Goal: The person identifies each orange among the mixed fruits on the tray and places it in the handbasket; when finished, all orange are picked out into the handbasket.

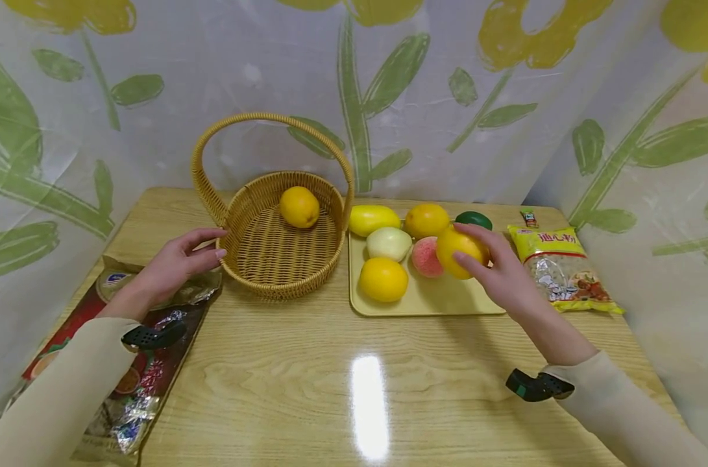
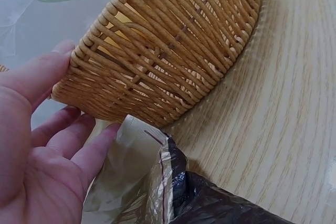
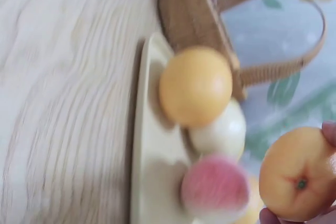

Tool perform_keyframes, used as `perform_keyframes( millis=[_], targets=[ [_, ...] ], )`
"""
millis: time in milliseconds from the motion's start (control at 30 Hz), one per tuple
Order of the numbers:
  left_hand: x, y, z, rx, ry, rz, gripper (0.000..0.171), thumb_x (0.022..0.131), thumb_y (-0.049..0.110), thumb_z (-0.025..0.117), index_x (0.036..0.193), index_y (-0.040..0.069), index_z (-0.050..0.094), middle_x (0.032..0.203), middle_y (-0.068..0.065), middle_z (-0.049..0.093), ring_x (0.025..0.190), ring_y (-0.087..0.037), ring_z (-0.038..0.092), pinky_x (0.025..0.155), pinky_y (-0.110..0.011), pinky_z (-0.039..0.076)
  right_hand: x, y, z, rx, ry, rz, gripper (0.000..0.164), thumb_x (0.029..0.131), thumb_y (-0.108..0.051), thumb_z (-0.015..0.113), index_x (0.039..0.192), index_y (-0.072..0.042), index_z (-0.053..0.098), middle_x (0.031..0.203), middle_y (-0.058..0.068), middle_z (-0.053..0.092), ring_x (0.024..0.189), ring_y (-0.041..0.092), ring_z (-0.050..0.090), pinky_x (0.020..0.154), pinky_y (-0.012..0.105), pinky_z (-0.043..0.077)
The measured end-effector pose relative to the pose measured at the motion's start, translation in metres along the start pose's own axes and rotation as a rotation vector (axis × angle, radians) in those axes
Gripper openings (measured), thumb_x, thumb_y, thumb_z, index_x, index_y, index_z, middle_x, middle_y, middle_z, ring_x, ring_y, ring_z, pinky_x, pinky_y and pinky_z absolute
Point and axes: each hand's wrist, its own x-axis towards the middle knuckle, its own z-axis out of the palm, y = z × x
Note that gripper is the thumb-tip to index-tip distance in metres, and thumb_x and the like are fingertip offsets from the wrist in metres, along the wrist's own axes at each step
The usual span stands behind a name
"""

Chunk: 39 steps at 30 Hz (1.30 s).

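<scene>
In the head view my right hand (image 1: 500, 267) grips an orange (image 1: 461, 253) above the yellow tray (image 1: 365, 307); its green stem spot shows on the orange (image 3: 298, 174) in the right wrist view. My left hand (image 1: 181, 263) holds the left rim of the wicker basket (image 1: 254, 280), thumb and fingers at its edge. Inside the basket lies one orange-yellow fruit (image 1: 299, 207). The tray bears a round yellow-orange fruit (image 1: 383, 279), a pale green-white fruit (image 1: 389, 244), a pink peach (image 1: 427, 257), a long yellow fruit (image 1: 374, 220), another orange fruit (image 1: 427, 219) and a dark green fruit (image 1: 474, 220).
Under my left forearm lies a large dark red-brown foil bag (image 1: 140, 383), its corner close to the basket. Right of the tray are a yellow food packet (image 1: 564, 266) and a tiny green-red packet (image 1: 529, 218). The basket's tall handle (image 1: 266, 117) arches upward. Flower-patterned curtains (image 1: 424, 143) surround the wooden table (image 1: 295, 389).
</scene>
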Motion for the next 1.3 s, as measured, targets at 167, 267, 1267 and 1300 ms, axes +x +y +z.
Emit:
perform_keyframes(
  millis=[167,267,1267,1300],
  targets=[
    [0.000,-0.001,-0.001,-0.005,-0.002,0.015,0.055,0.093,0.033,0.053,0.139,0.012,0.035,0.143,-0.010,0.033,0.102,0.007,0.053,0.082,-0.018,0.048,-0.001,-0.025,0.007,0.023,-0.055,-0.085,0.044,0.092,-0.031,0.055,0.135,-0.030,0.044,0.141,-0.006,0.036,0.117,0.016,0.041,0.089,0.014,0.041],
    [-0.001,0.000,-0.001,-0.018,-0.012,0.028,0.054,0.093,0.032,0.053,0.140,0.011,0.035,0.143,-0.012,0.033,0.103,0.005,0.054,0.082,-0.019,0.049,-0.001,-0.040,0.011,0.034,-0.078,-0.092,0.042,0.092,-0.031,0.055,0.133,-0.033,0.045,0.142,-0.008,0.034,0.120,0.017,0.040,0.094,0.024,0.043],
    [-0.001,0.004,0.002,-0.072,-0.008,0.000,0.054,0.092,0.029,0.056,0.138,0.008,0.035,0.143,-0.009,0.033,0.102,0.006,0.054,0.083,-0.021,0.049,0.091,-0.132,0.110,-0.018,-0.443,-0.300,0.047,0.092,-0.036,0.053,0.137,-0.027,0.043,0.136,-0.006,0.044,0.120,0.011,0.042,0.101,0.033,0.035],
    [-0.001,0.003,0.002,-0.071,-0.008,0.001,0.054,0.093,0.029,0.055,0.138,0.008,0.035,0.143,-0.010,0.033,0.102,0.006,0.054,0.083,-0.021,0.049,0.098,-0.134,0.118,-0.015,-0.455,-0.301,0.047,0.093,-0.036,0.053,0.137,-0.027,0.043,0.134,-0.006,0.046,0.117,0.012,0.044,0.100,0.033,0.037]
  ],
)
